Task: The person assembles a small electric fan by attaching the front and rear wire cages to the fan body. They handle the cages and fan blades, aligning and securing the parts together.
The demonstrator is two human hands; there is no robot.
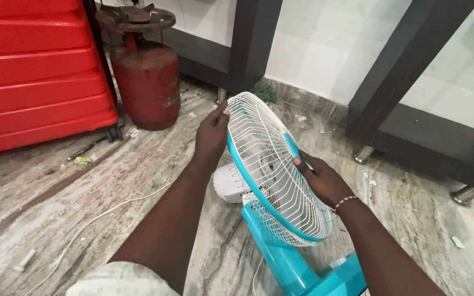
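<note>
While the fan's blades are showing only as pale shapes behind the white wire grille (pixel 270 164), the left hand (pixel 213 134) is gripping the grille's upper rim, thumb hooked over the wire. The right hand (pixel 323 180) is clasping the teal rim band (pixel 259 189) on the opposite side, fingers curled over it so their tips are going out of sight. The fan (pixel 281 219) is standing on the marble floor (pixel 138 175), head tilted back, near the lower edge of the view. Its teal stand (pixel 281 257) and base are being cut off there, and the white motor housing (pixel 230 183) is peeking out behind the grille. A red gas cylinder (pixel 146 82) with a burner ring on top is standing by the far wall; a pale label on its side is too small to make out. A red ribbed case (pixel 34 66) is running off the left edge. A white cord (pixel 91 225) is trailing across the floor.
</note>
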